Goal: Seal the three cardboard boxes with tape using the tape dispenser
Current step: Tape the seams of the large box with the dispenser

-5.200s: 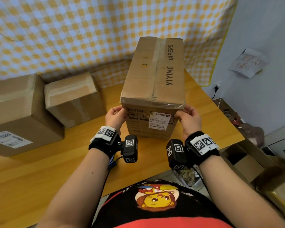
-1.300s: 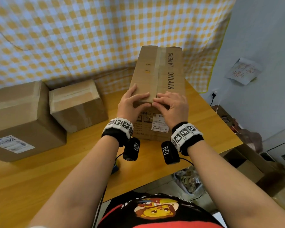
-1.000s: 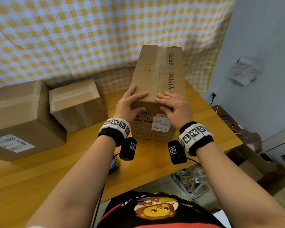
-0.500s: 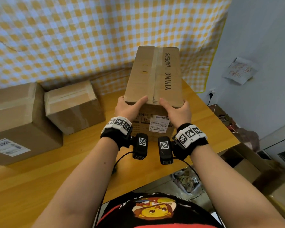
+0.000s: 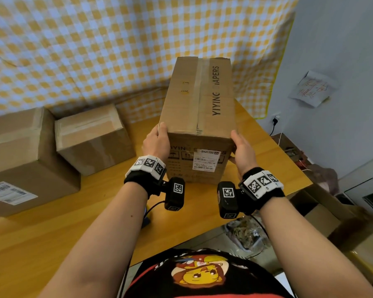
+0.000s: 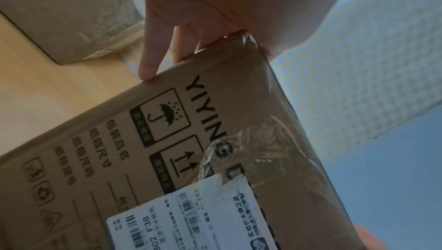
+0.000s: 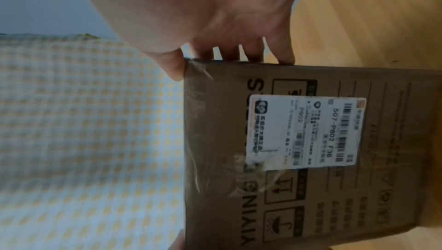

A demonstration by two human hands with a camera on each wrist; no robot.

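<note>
**Both hands gripping the near top corners of the tall diaper carton**

Nearest the camera, two bare forearms reach forward over the edge of the wooden table (image 5: 52,233), each wrist wearing a black band with a white marker block and a small black camera module slung beneath. The left hand (image 5: 156,143) clasps the carton's near left top corner: thumb along the top edge, fingers (image 6: 149,65) running down the left side wall, fingertips on the vertical edge. The right hand (image 5: 242,150) mirrors this at the near right top corner, thumb up beside the top edge and fingers (image 7: 284,53) wrapped behind onto the right wall. Both grips are spread wide, closed on the cardboard.

The tall carton (image 5: 199,108), printed "YIYING" and "APERS", stands upright on the table between the hands. A strip of clear tape (image 5: 200,89) runs along its top seam and folds down over the near face, where it wrinkles above a white shipping label (image 5: 206,159).

Farther left on the table sit a small taped box (image 5: 91,138) and, just beside it, a large box (image 5: 19,155) bearing a label. Behind hangs a yellow-and-white checked cloth (image 5: 116,44); a paper note (image 5: 311,89) is fixed to the grey wall at right.
</note>
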